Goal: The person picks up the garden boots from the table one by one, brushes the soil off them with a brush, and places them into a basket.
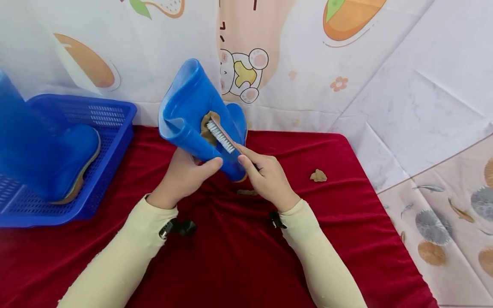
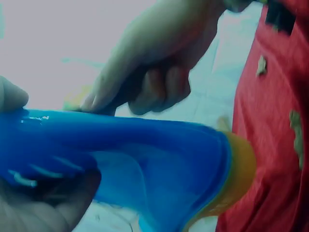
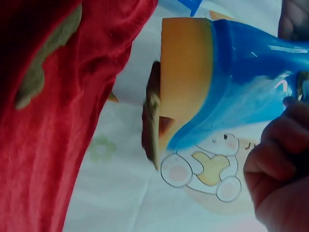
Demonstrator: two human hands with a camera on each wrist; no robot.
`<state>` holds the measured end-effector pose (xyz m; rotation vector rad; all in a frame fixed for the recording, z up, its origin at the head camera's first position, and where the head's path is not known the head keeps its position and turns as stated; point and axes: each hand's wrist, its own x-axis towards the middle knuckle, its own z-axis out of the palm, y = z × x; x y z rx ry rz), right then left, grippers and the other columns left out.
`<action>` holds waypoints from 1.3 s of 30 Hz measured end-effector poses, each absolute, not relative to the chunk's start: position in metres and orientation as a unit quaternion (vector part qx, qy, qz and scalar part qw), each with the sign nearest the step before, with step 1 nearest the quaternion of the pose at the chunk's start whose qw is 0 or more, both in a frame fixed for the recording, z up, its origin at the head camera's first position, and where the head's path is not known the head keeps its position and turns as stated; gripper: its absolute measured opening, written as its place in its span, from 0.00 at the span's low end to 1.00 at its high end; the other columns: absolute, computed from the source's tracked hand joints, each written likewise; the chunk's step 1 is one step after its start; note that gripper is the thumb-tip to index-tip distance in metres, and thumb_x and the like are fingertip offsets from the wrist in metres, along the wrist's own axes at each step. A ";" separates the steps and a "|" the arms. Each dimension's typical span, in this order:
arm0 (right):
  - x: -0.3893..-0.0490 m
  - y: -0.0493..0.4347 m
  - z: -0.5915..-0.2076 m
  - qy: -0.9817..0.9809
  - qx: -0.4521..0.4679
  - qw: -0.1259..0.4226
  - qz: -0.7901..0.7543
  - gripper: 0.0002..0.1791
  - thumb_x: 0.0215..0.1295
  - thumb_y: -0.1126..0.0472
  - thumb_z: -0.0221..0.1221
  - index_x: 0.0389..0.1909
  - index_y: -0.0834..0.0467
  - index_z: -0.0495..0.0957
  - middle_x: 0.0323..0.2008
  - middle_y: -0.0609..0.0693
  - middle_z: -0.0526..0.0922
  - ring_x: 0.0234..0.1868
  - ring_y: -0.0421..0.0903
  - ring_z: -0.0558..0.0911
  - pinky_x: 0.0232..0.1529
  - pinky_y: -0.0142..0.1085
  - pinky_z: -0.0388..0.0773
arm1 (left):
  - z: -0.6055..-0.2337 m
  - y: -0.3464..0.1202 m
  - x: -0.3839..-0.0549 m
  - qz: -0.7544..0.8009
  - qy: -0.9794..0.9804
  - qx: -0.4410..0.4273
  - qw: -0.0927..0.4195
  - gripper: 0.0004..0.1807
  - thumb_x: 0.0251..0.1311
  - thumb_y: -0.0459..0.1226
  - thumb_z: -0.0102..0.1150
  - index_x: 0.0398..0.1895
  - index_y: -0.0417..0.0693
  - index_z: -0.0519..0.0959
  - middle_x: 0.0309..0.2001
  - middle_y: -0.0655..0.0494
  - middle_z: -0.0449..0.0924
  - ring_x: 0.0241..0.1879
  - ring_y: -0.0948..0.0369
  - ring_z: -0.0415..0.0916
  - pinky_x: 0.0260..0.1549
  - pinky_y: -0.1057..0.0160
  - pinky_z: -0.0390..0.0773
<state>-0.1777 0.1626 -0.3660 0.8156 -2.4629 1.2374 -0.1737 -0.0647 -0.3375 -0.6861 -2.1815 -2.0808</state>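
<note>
A blue rubber boot (image 1: pixel 192 102) is tilted above the table, its wide top toward the upper left. My left hand (image 1: pixel 185 173) grips its shaft from below, thumb on the near side. A brown patch of mud (image 1: pixel 208 134) clings to the shaft. My right hand (image 1: pixel 268 175) holds a scrub brush (image 1: pixel 223 137) by its handle, white bristles against the shaft beside the mud. In the right wrist view, the boot's tan sole (image 3: pixel 186 72) has a flat brown clump (image 3: pixel 152 121) stuck to it. The boot hides some left-hand fingers.
At left, a blue plastic basket (image 1: pixel 115 107) holds another blue boot (image 1: pixel 46 154). A brown lump (image 1: pixel 318 176) lies on the red cloth (image 1: pixel 339 222) to the right, and another brown piece (image 1: pixel 247 192) lies under the held boot. A printed white curtain (image 1: pixel 300 85) hangs behind the table.
</note>
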 end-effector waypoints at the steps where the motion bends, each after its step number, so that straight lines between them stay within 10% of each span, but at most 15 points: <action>1: -0.179 0.161 -0.367 -0.851 0.275 0.131 0.427 0.23 0.82 0.52 0.51 0.74 0.44 0.72 0.15 0.43 0.65 0.16 0.41 0.65 0.20 0.36 0.66 | -0.338 -0.069 -0.176 -0.668 -0.711 -0.218 0.028 0.45 0.61 0.27 0.60 0.80 0.45 0.52 0.76 0.50 0.62 0.73 0.45 0.65 0.68 0.38 0.68; 12: -0.188 0.154 -0.377 -0.887 0.239 0.092 0.385 0.24 0.82 0.44 0.48 0.74 0.39 0.71 0.15 0.44 0.63 0.16 0.42 0.63 0.18 0.37 0.63 | -0.351 -0.104 -0.188 -0.624 -0.750 -0.220 0.003 0.32 0.60 0.27 0.46 0.71 0.36 0.62 0.64 0.43 0.73 0.58 0.47 0.70 0.68 0.39 0.66; 23: -0.189 0.167 -0.378 -0.888 0.236 0.187 0.347 0.22 0.81 0.51 0.50 0.69 0.50 0.77 0.15 0.42 0.64 0.18 0.40 0.62 0.22 0.37 0.63 | -0.352 -0.082 -0.192 -0.632 -0.752 -0.180 0.055 0.45 0.70 0.36 0.62 0.81 0.52 0.46 0.76 0.49 0.62 0.73 0.46 0.64 0.69 0.34 0.64; 30: -0.193 0.173 -0.375 -0.872 0.244 0.213 0.367 0.22 0.81 0.54 0.52 0.70 0.51 0.76 0.16 0.42 0.65 0.18 0.39 0.62 0.22 0.35 0.61 | -0.350 -0.090 -0.192 -0.631 -0.750 -0.168 0.105 0.24 0.77 0.35 0.52 0.71 0.33 0.66 0.68 0.39 0.74 0.67 0.41 0.72 0.68 0.34 0.66; 39: -0.197 0.180 -0.374 -0.866 0.270 0.268 0.324 0.21 0.73 0.57 0.61 0.65 0.52 0.81 0.21 0.43 0.74 0.22 0.40 0.64 0.25 0.36 0.64 | -0.361 -0.103 -0.206 -0.634 -0.738 -0.207 0.101 0.25 0.74 0.35 0.59 0.71 0.39 0.70 0.67 0.45 0.77 0.65 0.45 0.76 0.67 0.38 0.71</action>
